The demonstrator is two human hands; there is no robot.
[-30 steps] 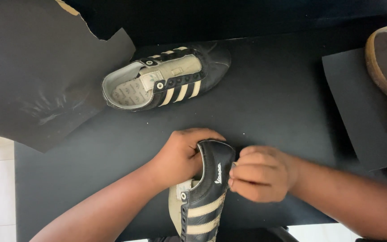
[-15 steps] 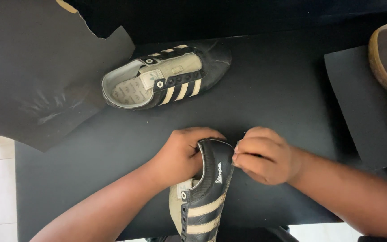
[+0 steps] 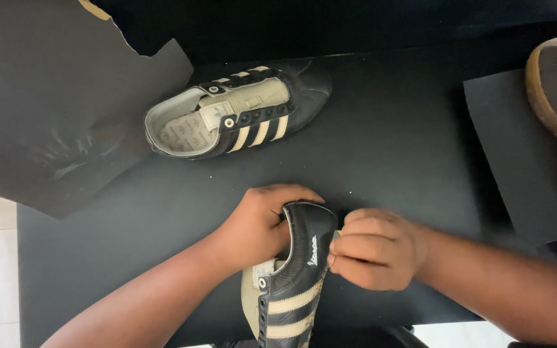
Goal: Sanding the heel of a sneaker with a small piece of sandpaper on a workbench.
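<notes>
Black leather sneaker with beige stripes (image 3: 294, 277) held in both hands on the black counter (image 3: 388, 148).
Left hand (image 3: 259, 222) fingers wrap its toe; right hand (image 3: 375, 248) fingers press together against its side.

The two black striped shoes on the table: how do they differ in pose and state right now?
The far shoe lies free on the black table, tipped on its side with the pale insole showing; the near shoe is held with its heel up. The left hand grips the near shoe's heel, and the right hand pinches at its side; nothing touches the far shoe. Both are black with cream stripes and no laces.
</notes>
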